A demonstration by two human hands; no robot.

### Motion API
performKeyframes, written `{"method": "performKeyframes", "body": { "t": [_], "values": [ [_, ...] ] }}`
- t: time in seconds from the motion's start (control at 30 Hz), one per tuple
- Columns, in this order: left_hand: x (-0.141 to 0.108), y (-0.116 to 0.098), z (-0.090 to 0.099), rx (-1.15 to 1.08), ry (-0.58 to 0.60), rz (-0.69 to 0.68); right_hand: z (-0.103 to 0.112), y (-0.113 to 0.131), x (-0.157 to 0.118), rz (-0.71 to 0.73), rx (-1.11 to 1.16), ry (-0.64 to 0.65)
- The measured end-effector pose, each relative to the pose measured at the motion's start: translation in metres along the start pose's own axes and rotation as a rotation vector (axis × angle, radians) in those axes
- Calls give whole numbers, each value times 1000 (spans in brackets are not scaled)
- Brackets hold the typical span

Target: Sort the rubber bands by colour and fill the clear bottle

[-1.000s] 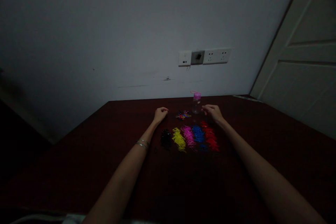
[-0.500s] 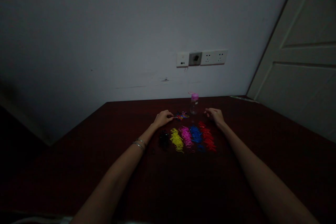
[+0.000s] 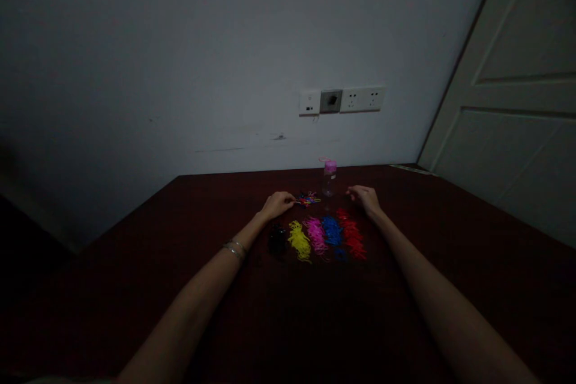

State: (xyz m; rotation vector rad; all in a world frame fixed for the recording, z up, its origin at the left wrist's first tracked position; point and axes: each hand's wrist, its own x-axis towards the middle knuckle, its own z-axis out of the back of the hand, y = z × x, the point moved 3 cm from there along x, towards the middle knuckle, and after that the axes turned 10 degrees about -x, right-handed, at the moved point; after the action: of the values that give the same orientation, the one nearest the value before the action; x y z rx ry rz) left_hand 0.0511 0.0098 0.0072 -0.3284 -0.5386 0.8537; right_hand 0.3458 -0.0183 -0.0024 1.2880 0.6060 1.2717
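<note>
My left hand (image 3: 278, 204) has its thumb and finger pinched at the left edge of a small pile of mixed-colour bands (image 3: 308, 198); what is between the fingertips is too small to make out. My right hand (image 3: 363, 197) rests right of the bottle with its fingers curled, and what they hold, if anything, is hidden. Nearer to me lie sorted heaps, from left to right: black bands (image 3: 278, 239), yellow bands (image 3: 299, 241), pink bands (image 3: 316, 235), blue bands (image 3: 332, 231) and red bands (image 3: 353, 236).
A clear bottle with a pink lid (image 3: 329, 179) stands behind the heaps, between my hands. The dark red table (image 3: 225, 192) meets a wall with a row of sockets (image 3: 342, 101). A pale panelled door (image 3: 508, 102) is at the right.
The whole view has shifted slightly, so the table and bottle appear a little further left. Both hands stay in nearly the same places on the table.
</note>
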Motion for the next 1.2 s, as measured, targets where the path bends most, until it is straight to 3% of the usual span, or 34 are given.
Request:
{"method": "performKeyframes", "body": {
  "t": [0.27, 0.47, 0.7, 0.93, 1.2],
  "values": [
    [3, -13, 8, 44, 20, -27, 0, -6, 3, -52, 38, -2],
    [-1, -60, 20, 100, 139, -238, 0, -2, 1, -48, 35, -3],
    [-14, -101, 13, 138, 299, -387, 0, -1, -1, -40, 41, 10],
    [-26, -108, 10, 145, 384, -405, 1, 1, -1, -18, 32, -12],
    [-29, -103, 10, 153, 370, -390, 0, -5, 3, -27, 9, 3]
  ]
}}
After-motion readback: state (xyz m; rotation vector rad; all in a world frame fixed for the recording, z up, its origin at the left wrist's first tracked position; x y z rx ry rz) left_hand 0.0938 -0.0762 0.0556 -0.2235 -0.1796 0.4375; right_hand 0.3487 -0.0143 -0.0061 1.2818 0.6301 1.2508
